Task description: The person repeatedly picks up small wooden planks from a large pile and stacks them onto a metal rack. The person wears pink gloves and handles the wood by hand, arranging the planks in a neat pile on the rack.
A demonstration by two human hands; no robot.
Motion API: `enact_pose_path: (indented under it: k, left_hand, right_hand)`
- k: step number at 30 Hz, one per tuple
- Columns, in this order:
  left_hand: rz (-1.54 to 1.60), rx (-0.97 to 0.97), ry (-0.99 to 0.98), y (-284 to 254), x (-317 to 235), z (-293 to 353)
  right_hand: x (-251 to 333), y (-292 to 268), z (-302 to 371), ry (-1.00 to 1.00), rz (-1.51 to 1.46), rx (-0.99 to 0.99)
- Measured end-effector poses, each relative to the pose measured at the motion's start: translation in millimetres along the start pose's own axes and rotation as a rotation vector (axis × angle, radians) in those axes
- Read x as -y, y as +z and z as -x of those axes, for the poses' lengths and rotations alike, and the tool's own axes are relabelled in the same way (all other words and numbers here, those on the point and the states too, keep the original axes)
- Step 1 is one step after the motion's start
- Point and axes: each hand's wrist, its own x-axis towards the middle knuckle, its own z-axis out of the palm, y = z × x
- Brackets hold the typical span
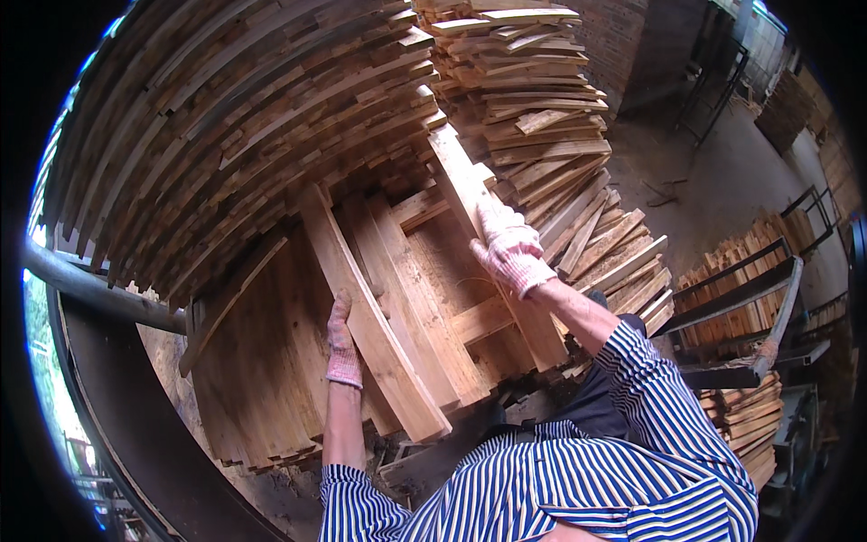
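Note:
My left hand, in a pinkish-white knitted glove, grips the left edge of a long wooden plank; its fingers are partly hidden behind the wood. The plank slants from the upper left down toward my body. My right hand, gloved alike, closes around a second, narrower plank lying nearly parallel to the first. Between the two lie more boards lengthwise, with short crosspieces and gaps among them. Wide boards cover the layer left of my left hand.
A tall stack of layered planks rises beyond my hands. Uneven piles of split boards stand to its right. A metal pipe crosses at the left, and a metal frame juts in at the right. Farther right are more wood piles.

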Motion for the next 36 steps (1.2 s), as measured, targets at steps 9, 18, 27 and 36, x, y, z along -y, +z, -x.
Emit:
enact_pose_path:
  k: [9,18,27,36]
  left_hand:
    - [0.436,0.287,0.032,-15.2,5.1,-12.7]
    - [0.578,0.483,-0.058,-1.0,11.2,-26.6]
    - [0.331,0.268,0.014,-33.4,9.1,-23.6]
    - [-0.194,-0.305,0.054,79.3,24.8,1.9]
  right_hand:
    - [114.4,46.9,-1.5,0.023,-0.081,0.266]
    - [-31.8,68.9,-12.0,0.081,0.355,-0.266]
    - [72.7,33.6,15.1,0.219,-0.410,0.189]
    - [74.5,31.8,10.2,0.133,-0.178,0.158]
